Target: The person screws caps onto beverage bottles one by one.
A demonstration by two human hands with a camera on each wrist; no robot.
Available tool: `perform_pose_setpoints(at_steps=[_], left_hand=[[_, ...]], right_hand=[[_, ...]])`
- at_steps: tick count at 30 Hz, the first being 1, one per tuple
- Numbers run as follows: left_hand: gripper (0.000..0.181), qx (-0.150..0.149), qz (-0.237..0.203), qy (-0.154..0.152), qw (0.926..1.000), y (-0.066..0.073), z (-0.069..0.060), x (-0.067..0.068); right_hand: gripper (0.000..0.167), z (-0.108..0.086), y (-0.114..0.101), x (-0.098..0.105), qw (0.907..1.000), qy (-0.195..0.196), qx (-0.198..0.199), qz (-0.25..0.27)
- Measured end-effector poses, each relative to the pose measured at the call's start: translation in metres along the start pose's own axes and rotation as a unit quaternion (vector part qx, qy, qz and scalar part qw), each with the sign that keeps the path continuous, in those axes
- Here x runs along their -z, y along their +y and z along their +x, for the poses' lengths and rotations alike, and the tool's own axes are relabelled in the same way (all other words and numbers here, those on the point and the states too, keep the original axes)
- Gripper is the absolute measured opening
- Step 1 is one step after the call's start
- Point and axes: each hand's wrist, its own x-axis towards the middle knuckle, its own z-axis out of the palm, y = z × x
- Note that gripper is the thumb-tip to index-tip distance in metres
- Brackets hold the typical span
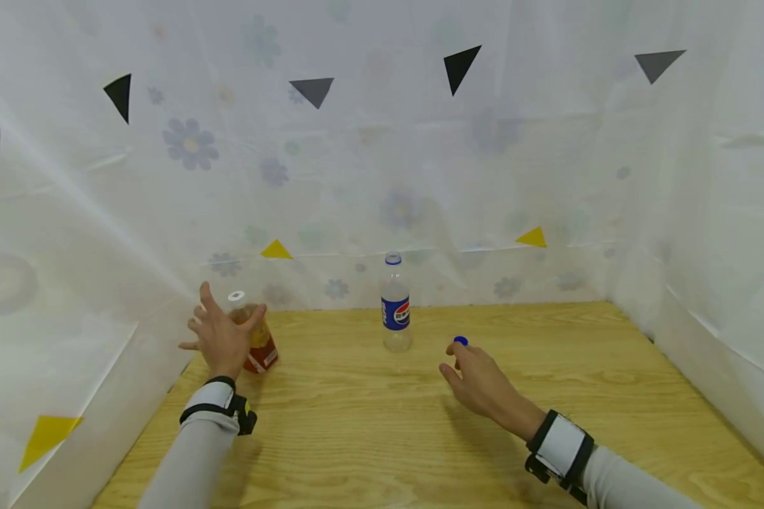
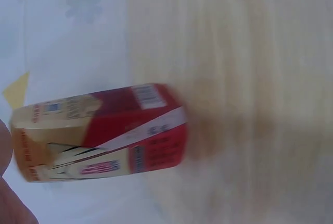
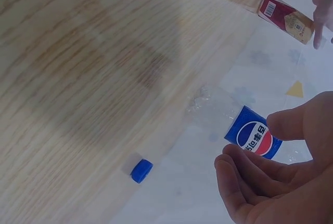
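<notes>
At the left, my left hand (image 1: 221, 338) is by a red-and-cream labelled bottle (image 1: 264, 351) with a white cap, fingers spread and thumb reaching across its upper part. In the left wrist view the bottle (image 2: 104, 135) stands on the table, and only a bit of the hand shows at the edge; whether it touches the bottle I cannot tell. My right hand (image 1: 484, 382) hovers above the table, fingers loosely bent around nothing. Just beyond its fingertips lies a blue bottle cap (image 3: 141, 171). An uncapped, clear Pepsi bottle (image 1: 395, 314) with a blue label stands upright between the hands.
The wooden table (image 1: 356, 438) is enclosed by white flower-printed sheeting (image 1: 356, 177) at the back and both sides. Black, grey and yellow triangles are on the sheeting. Each wrist wears a strapped band with a small device.
</notes>
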Motion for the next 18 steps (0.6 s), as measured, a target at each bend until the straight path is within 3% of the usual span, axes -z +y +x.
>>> perform_pose_setpoints(at_steps=[5,10,13,18], left_hand=[[0.093,-0.059,0.031,0.017,0.9976,0.022,0.023,0.014],[0.071,-0.142,0.009,0.037,0.9891,0.053,0.038,0.015],[0.055,-0.187,-0.020,0.045,0.9811,0.075,0.035,0.009],[0.027,-0.264,-0.062,0.070,0.9599,0.114,0.014,-0.008]], right_hand=[[0.030,0.001,-0.003,0.000,1.0000,-0.006,-0.006,0.001],[0.031,0.002,-0.006,0.000,0.9999,-0.007,-0.007,0.003],[0.031,0.003,-0.006,-0.001,0.9999,-0.010,-0.012,0.004],[0.028,0.003,-0.008,-0.003,0.9998,-0.011,-0.016,0.007]])
